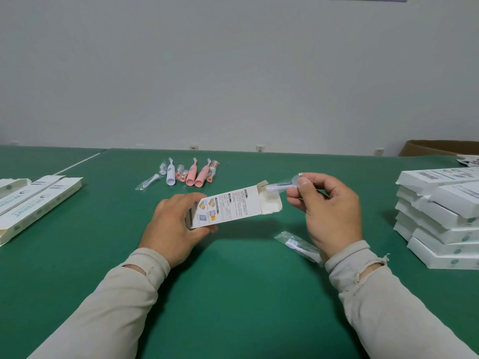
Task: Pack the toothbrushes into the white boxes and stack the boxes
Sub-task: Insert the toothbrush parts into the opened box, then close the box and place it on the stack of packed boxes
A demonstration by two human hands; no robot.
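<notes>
I count one open white box in my left hand and one wrapped brush head in my right hand. One more wrapped brush head lies on the bench. Toward the far edge are two pink handles, one white handle and several wrapped heads, too small to number. Three open boxes lie at the left edge. The packed boxes at the right edge I cannot number exactly.

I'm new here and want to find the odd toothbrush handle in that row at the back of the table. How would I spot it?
Look at the green table, then at the small row of toothbrush parts lying near its far edge, beyond both hands. In that row the white handle lies second from the left, beside wrapped brush heads; the other two handles are pink.
</notes>
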